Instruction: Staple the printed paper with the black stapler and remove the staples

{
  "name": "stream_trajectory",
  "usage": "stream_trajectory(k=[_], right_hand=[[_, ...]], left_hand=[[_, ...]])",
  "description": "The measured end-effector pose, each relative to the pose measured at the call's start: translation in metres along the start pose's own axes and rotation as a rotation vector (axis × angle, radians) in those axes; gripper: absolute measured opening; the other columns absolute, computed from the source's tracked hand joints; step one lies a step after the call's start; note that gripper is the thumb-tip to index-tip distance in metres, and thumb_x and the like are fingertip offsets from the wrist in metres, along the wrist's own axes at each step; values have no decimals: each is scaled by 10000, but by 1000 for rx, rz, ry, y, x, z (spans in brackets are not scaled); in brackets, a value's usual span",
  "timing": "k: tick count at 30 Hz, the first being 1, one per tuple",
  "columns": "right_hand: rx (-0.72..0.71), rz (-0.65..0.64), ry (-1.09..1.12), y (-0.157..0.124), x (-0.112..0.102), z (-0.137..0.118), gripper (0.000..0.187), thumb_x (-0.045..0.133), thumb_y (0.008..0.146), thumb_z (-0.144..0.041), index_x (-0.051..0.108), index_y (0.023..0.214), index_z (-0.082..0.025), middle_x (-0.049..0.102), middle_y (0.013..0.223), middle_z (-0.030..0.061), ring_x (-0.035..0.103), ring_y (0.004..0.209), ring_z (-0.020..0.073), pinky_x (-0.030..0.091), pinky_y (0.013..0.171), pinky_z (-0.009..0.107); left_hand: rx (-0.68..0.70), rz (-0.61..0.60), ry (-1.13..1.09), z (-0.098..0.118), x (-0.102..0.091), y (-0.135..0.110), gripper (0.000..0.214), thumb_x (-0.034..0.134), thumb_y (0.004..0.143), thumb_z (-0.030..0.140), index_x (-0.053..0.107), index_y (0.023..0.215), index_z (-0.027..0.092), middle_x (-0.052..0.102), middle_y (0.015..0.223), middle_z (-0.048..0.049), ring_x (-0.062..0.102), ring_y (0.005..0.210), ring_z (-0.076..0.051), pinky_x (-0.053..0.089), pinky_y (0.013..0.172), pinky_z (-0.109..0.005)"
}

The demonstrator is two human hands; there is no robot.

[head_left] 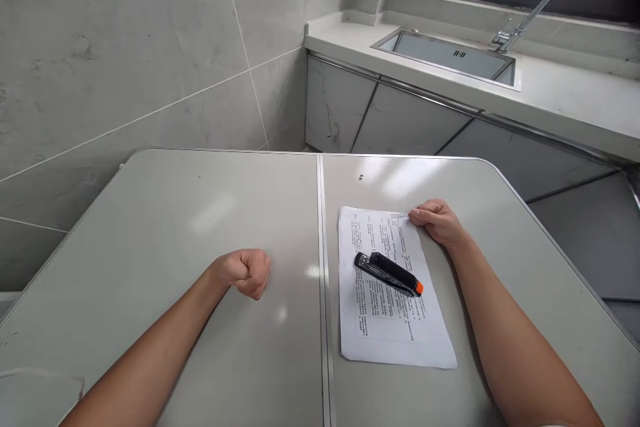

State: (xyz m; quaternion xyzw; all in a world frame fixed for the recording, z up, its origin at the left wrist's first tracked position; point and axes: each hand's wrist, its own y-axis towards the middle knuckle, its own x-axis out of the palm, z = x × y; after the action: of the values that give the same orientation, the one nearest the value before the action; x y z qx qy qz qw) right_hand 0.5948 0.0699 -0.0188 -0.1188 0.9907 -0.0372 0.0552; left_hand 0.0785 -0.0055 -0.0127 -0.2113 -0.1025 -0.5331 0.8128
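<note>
A stack of white printed paper sheets (400, 343) lies on the right half of the table. On top of it, set at a slant, rests a black stapler (390, 273) with an orange end at its lower right. My right hand (440, 221) is closed at the far right corner of the sheets, thumb and fingers pinched on the edge. A small grey striped patch shows by the fingertips, too small to make out. My left hand (246, 272) rests as a fist on the table's left half, away from the paper, with nothing showing in it.
The pale folding table (240, 360) has a metal seam (323, 247) down its middle. Tiny dark bits (361, 177) lie beyond the paper. A clear, film-like thing (40, 397) is at the lower left. Behind stands a counter (340, 37) with a sink (445, 53) and a faucet (505, 39).
</note>
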Motion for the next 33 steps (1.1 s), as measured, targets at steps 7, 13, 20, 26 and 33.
stream_trajectory(k=[7,13,20,26,33], right_hand=[[14,-14,-17,-1,0,-4,743,832,770,-539,221,476,-234,157,546,-46,164,541,97,185,513,308],[15,-26,-34,-2,2,-6,733,816,782,-532,221,481,-227,155,550,-44,159,547,96,163,516,306],[12,-37,-19,-1,1,-2,732,812,798,-491,213,480,-216,159,542,-44,154,539,87,144,528,312],[27,-50,-34,-2,1,-3,735,802,802,-512,203,498,-216,144,564,-45,130,559,92,128,535,315],[17,-58,-54,-2,3,-5,727,786,830,-500,198,510,-215,140,583,-45,125,568,95,118,553,323]], left_hand=[[-128,-159,116,30,20,13,425,748,695,470,494,429,258,336,410,-52,318,357,-186,339,337,-380],[-81,-101,124,33,23,15,418,765,698,444,509,430,250,348,411,-51,322,353,-184,338,326,-375],[-109,-217,140,38,27,17,474,705,773,432,438,431,242,299,438,-43,278,378,-171,302,354,-372],[-120,-225,144,39,28,17,467,690,782,419,434,433,242,300,442,-42,268,380,-168,312,362,-375],[-99,-245,126,38,28,17,447,683,777,419,419,464,240,268,462,-31,238,394,-160,266,345,-355]])
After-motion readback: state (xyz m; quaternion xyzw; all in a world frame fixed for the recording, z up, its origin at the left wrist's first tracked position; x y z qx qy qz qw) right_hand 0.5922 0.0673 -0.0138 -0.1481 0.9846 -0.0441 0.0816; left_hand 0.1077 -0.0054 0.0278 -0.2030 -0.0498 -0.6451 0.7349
